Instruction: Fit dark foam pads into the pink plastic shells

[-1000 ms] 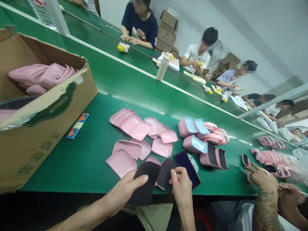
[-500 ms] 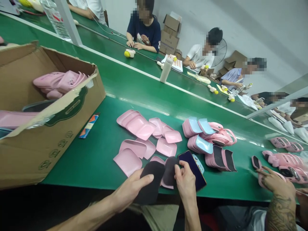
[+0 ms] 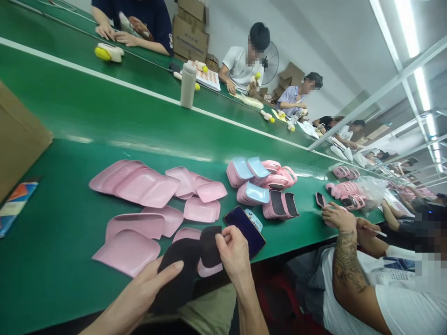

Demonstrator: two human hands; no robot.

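Observation:
My left hand (image 3: 153, 279) is closed on a dark, flat pad (image 3: 179, 267), thumb on top. A second, smaller dark pad (image 3: 210, 246) is pinched at its edge between the thumb and fingers of my right hand (image 3: 233, 251). This smaller pad overlaps the first one's right side. Beneath and behind it shows part of a pink curved plastic piece (image 3: 211, 270) at the table edge. More pink curved pieces (image 3: 131, 251) lie to the left of my hands. Just right of my right hand rests a dark phone (image 3: 246, 230).
Behind the phone stand stacks of pink pieces with light-blue faces (image 3: 258, 193) and dark-lined pink pieces (image 3: 279, 204). A cardboard box (image 3: 21, 135) is at left on the green table (image 3: 70, 288). At right, a co-worker's tattooed arm (image 3: 349, 260) reaches over the table.
My view has swung right, so the box has mostly left the picture and the co-worker at right shows more. Both hands still hold the dark pads.

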